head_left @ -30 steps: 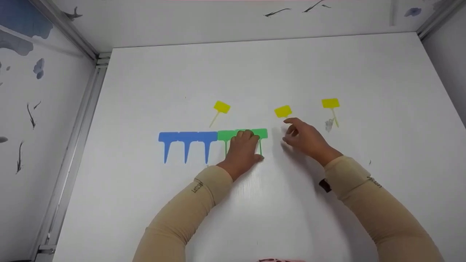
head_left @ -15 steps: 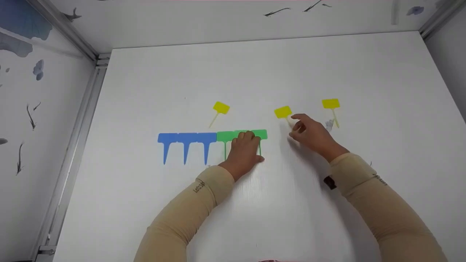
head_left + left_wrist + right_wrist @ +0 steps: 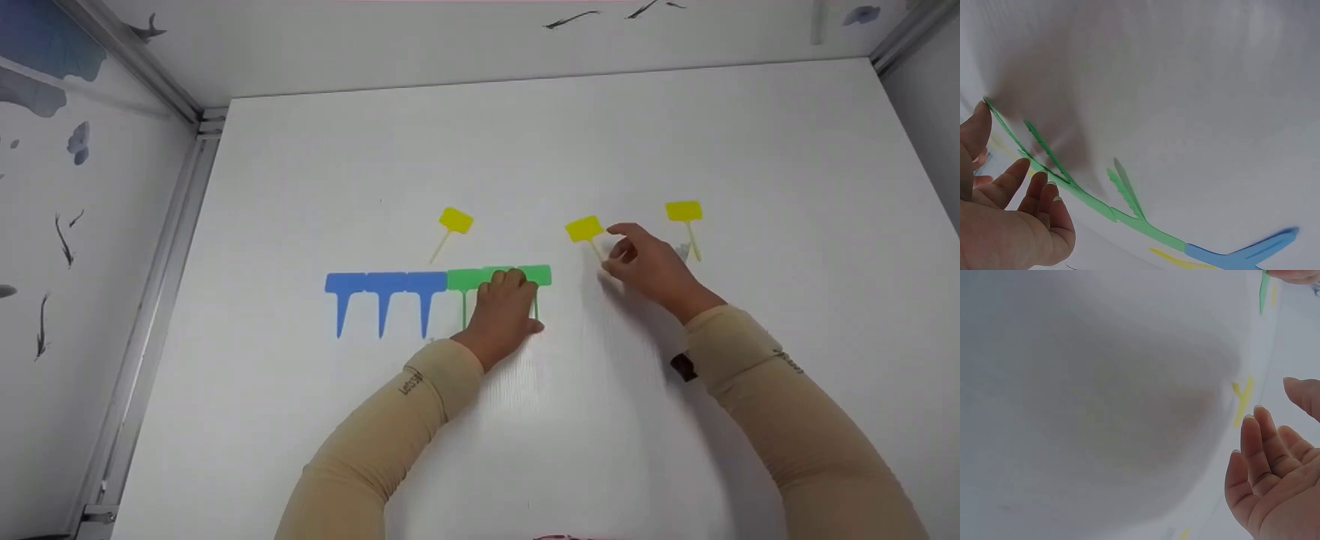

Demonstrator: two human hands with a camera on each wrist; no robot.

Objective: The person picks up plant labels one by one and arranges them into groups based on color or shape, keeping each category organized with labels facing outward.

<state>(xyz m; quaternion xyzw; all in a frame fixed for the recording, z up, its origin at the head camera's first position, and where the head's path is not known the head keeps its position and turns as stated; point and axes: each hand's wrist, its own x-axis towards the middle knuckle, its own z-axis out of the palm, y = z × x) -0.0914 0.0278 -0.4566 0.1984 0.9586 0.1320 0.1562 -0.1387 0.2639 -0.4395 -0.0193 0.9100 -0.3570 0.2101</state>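
Three blue T-shaped plant labels [image 3: 386, 282] lie side by side in a row, stems toward the person. Green plant labels [image 3: 463, 280] continue that row on the right. My left hand [image 3: 501, 315] rests on the green ones and covers part of them; in the left wrist view its thumb is at a stem's tip and its fingertips touch the head. My right hand [image 3: 651, 270] hovers beside the middle yellow plant label [image 3: 583, 228], thumb near its stem. In the right wrist view thumb and fingers [image 3: 1252, 444] are apart, holding nothing.
Another yellow label [image 3: 456, 220] lies tilted behind the row, and one more [image 3: 684, 211] lies at the right, near a grey smudge. All rest on a white tabletop [image 3: 300, 165]. Patterned panels [image 3: 135, 202] stand at the left and back.
My right hand has moved right and slightly away from the person, uncovering the middle yellow label's stem. My left hand stays on the green labels.
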